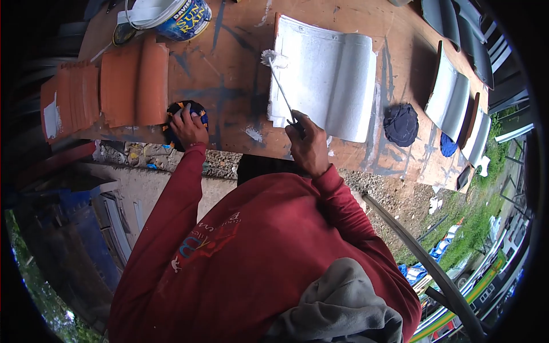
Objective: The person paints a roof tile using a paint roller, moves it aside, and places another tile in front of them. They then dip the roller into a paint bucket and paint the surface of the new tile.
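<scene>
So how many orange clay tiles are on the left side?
2: one tile beside the left hand, another tile farther left, with a white patch. More could be hidden underneath.

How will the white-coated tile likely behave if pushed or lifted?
Probably stiff: the white-coated tile holds a curved profile. Its face may be slippery if that coat is wet; the right hand has the paint roller at its edge. Likely to slide, not roll, since it lies broad side down on the table.
</scene>
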Motion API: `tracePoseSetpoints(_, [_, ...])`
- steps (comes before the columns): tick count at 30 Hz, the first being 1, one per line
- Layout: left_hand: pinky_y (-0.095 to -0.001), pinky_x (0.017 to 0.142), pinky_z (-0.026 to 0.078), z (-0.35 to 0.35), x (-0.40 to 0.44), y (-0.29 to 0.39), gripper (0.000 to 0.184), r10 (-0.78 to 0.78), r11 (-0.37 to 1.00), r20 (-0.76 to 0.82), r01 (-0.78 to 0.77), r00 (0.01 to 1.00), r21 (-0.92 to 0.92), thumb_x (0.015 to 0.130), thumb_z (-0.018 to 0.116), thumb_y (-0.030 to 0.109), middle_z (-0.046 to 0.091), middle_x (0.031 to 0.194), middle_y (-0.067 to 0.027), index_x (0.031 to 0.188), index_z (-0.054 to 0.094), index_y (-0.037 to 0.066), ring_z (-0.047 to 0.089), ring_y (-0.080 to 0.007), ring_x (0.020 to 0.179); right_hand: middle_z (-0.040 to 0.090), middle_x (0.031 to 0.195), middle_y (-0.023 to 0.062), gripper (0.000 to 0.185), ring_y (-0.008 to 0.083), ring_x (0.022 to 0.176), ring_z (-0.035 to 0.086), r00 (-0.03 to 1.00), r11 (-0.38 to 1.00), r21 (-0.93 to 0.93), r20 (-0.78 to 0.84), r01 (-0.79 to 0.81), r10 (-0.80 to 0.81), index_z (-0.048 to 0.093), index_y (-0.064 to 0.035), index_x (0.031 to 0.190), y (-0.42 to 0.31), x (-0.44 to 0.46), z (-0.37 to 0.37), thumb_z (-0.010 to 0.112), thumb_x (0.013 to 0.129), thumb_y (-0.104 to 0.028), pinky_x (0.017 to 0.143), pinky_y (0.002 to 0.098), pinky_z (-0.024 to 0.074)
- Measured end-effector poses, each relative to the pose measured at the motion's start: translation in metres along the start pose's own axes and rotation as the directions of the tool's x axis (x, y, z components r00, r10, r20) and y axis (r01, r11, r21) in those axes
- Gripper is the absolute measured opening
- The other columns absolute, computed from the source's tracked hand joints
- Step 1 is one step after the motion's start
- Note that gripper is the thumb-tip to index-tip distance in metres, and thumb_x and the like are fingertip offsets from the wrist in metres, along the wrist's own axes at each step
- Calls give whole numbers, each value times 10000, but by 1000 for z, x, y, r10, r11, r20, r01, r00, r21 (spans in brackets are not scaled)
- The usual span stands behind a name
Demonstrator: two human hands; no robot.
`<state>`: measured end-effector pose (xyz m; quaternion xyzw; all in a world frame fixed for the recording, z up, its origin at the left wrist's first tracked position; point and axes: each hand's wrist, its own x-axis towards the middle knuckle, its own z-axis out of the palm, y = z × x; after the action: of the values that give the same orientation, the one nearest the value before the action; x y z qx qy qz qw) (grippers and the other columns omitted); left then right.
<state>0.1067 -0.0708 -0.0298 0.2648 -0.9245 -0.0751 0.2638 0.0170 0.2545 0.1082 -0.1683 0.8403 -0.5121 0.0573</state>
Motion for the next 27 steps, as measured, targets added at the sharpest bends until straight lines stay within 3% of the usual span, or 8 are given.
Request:
tracePoseSetpoints(3, [-532, 1016, 435, 2, -1, -4, 326, 14, 999, 6, -14, 1000, 46, 978, 566, 201, 584, 1269, -172, 1274, 663, 104, 543, -423, 1143, 702, 800, 126, 375, 170, 641, 670, 998, 998, 36, 40, -53, 51, 636, 47, 1298, 1, -14, -3, 685, 947, -76, 591, 323, 521])
tracePoseSetpoints(4, [-532, 1016, 435, 2, -3, -3, 326, 17, 999, 12, -18, 1000, 41, 978, 566, 201, 584, 1269, -172, 1274, 663, 104, 543, -423, 1143, 702, 800, 126, 375, 170, 641, 670, 998, 998, 33, 37, -59, 57, 636, 47, 1298, -2, -9, -5, 685, 947, -76, 591, 323, 521])
tracePoseSetpoints(6, [-531, 1016, 434, 0, 0, -1, 320, 9, 1000, 21, -9, 1000, 10, 980, 565, 199, 583, 1267, -173, 1267, 663, 97, 541, -423, 1141, 667, 768, 93, 386, 132, 571, 627, 970, 939, 246, 102, -239, 220, 617, 59, 1317, -5, 17, -4, 675, 966, -91, 517, 305, 482])
tracePoseSetpoints(7, [-531, 1016, 434, 0, 0, -1, 320, 17, 1000, 18, -17, 1000, 9, 980, 565, 199, 583, 1267, -173, 1267, 663, 97, 541, -423, 1141, 665, 706, 149, 317, 154, 509, 610, 983, 944, 275, 53, -184, 176, 615, 51, 1254, -6, 30, -1, 660, 959, -57, 489, 345, 486])
tracePoseSetpoints(11, [-543, 1045, 405, 1, -1, -2, 328, -3, 1000, 3, 3, 1000, -5, 1006, 538, 224, 588, 1281, -172, 1292, 659, 119, 536, -419, 1179, 655, 766, 118, 302, 166, 517, 618, 966, 847, 470, 51, -249, 255, 602, 57, 1255, -4, 44, -5, 635, 1017, -127, 452, 327, 499])
tracePoseSetpoints(13, [-543, 1048, 404, 1, 2, 0, 328, -21, 1000, 2, 21, 1000, -8, 1008, 535, 225, 584, 1287, -172, 1292, 659, 119, 534, -418, 1181, 620, 768, 103, 322, 171, 509, 602, 952, 695, 665, 87, -274, 292, 580, 57, 1268, -1, 38, -12, 603, 1051, -180, 441, 327, 519])
tracePoseSetpoints(16, [-532, 1004, 437, -2, -5, -2, 321, 20, 1000, 5, -20, 1000, 8, 981, 563, 207, 583, 1259, -169, 1270, 658, 104, 541, -414, 1133, 600, 746, 94, 344, 170, 504, 579, 936, 565, 773, 104, -289, 337, 552, 52, 1291, 7, 37, -9, 583, 1066, -205, 449, 334, 530])
tracePoseSetpoints(27, [-530, 1006, 438, 3, -2, -5, 323, 19, 1000, -2, -19, 1000, 12, 972, 570, 200, 589, 1253, -163, 1271, 664, 121, 548, -414, 1126, 592, 762, 71, 397, 127, 534, 571, 915, 641, 662, 197, -389, 352, 540, 32, 1363, 7, -9, -14, 568, 1084, -250, 458, 295, 516])
